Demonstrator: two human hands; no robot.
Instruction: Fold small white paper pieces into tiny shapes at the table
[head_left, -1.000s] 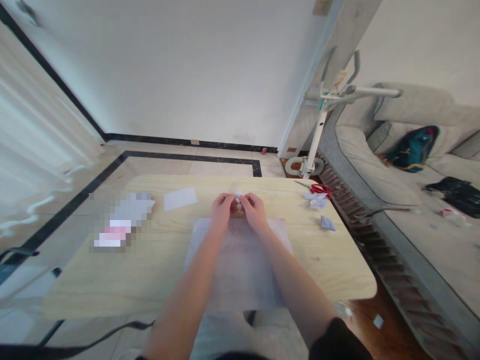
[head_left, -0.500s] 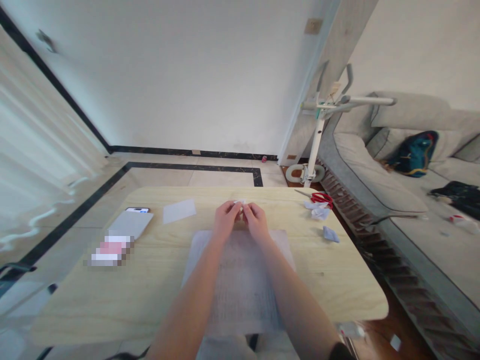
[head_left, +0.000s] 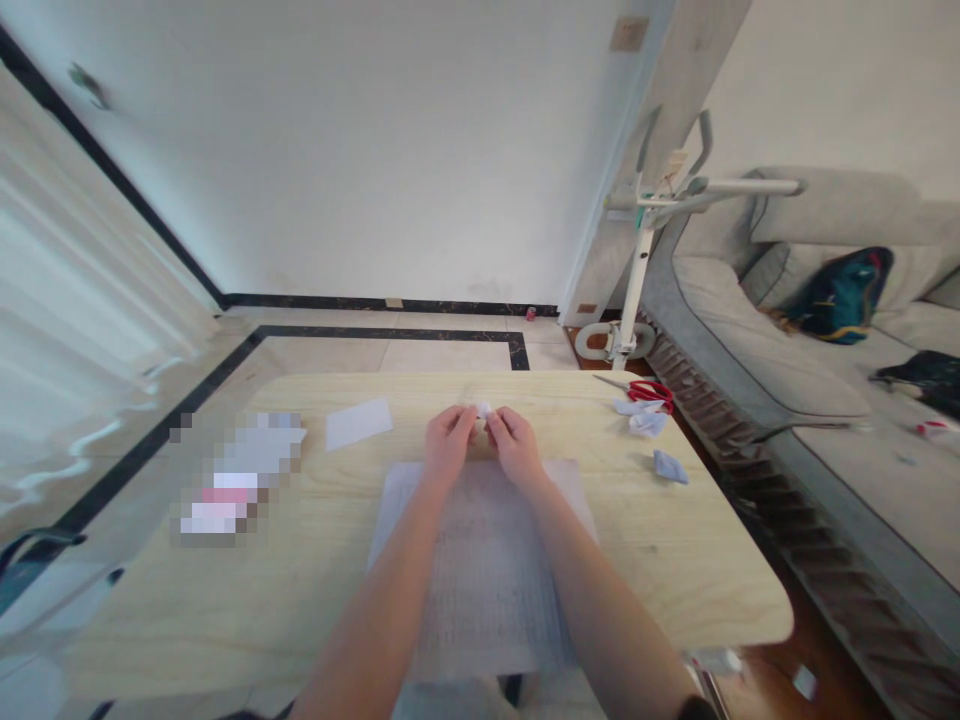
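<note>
My left hand (head_left: 450,440) and my right hand (head_left: 514,442) meet over the far middle of the table, each with its fingers pinched. Between the fingertips they hold a small piece of white paper (head_left: 484,410), mostly hidden by the fingers; its exact shape is too small to make out. Under my forearms lies a large greyish sheet (head_left: 487,570) with faint printed lines. A flat white sheet of paper (head_left: 358,424) rests on the table to the left of my hands.
Red-handled scissors (head_left: 649,393) lie at the table's far right beside crumpled paper pieces (head_left: 646,424). Nearer is a folded bluish paper piece (head_left: 670,467). Blurred-out items (head_left: 255,450) are on the left of the wooden table (head_left: 300,600). A grey sofa (head_left: 795,380) stands to the right.
My fingertips have drawn slightly apart, and more of the small white paper shows between them. The view has shifted a little; the things on the table lie as before.
</note>
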